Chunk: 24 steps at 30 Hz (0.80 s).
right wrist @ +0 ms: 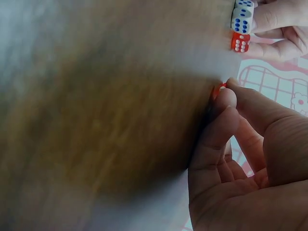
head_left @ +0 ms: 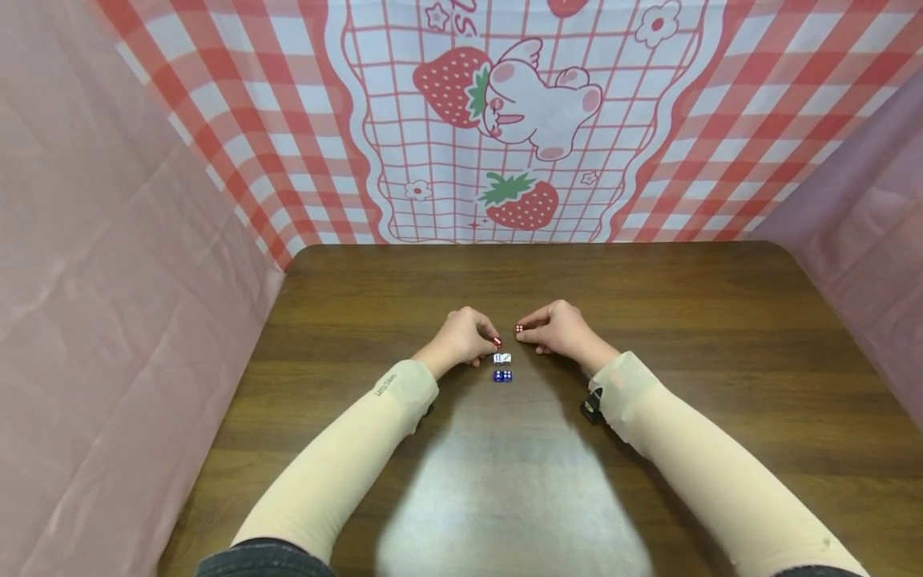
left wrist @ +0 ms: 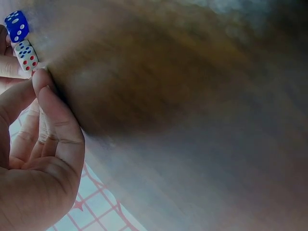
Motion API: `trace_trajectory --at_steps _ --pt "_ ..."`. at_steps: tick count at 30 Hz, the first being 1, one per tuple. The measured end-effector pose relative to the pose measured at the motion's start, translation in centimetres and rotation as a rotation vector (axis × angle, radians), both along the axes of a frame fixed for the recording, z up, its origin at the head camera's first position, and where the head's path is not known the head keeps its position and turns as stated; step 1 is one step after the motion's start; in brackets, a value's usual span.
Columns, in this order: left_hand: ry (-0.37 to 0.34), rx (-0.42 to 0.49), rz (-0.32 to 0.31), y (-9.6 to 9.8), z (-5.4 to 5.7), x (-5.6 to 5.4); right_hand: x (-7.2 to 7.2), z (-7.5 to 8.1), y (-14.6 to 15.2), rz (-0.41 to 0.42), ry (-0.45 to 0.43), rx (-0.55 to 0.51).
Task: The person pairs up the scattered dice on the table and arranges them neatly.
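Note:
In the head view my left hand (head_left: pixel 459 338) pinches a small red die (head_left: pixel 497 342) between thumb and fingertips, just behind a pair of white dice (head_left: pixel 502 358). My right hand (head_left: pixel 562 330) pinches another red die (head_left: pixel 518 328), slightly farther back and to the right. Two blue dice (head_left: pixel 502 376) sit side by side in front of the white pair. The right wrist view shows the right hand's red die (right wrist: pixel 219 90) mostly covered by fingertips. From the left wrist, a blue die (left wrist: pixel 17 26) and a white die (left wrist: pixel 26 55) appear beyond the fingertips, while the left hand's red die is hidden.
All of this happens on a brown wooden table (head_left: pixel 346 296). Behind its far edge hangs a red and white checked cloth (head_left: pixel 259 120) with strawberries. Pink cloth (head_left: pixel 94 280) lines the left side, and more cloth (head_left: pixel 858 208) hangs on the right.

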<state>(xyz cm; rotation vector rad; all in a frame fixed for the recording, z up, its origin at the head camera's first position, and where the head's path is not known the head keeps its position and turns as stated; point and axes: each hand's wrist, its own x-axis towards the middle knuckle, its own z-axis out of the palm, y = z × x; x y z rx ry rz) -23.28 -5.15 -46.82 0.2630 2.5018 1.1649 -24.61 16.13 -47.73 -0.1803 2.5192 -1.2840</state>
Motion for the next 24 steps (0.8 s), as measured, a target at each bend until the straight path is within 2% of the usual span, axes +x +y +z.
trace_trajectory --at_steps 15,24 --pt "0.004 0.011 0.006 0.1 -0.1 0.0 1.3 0.0 -1.5 0.050 0.025 0.013" --pt "0.011 0.008 -0.001 0.2 -0.1 0.0 1.3 0.0 -1.7 0.060 0.016 0.014"
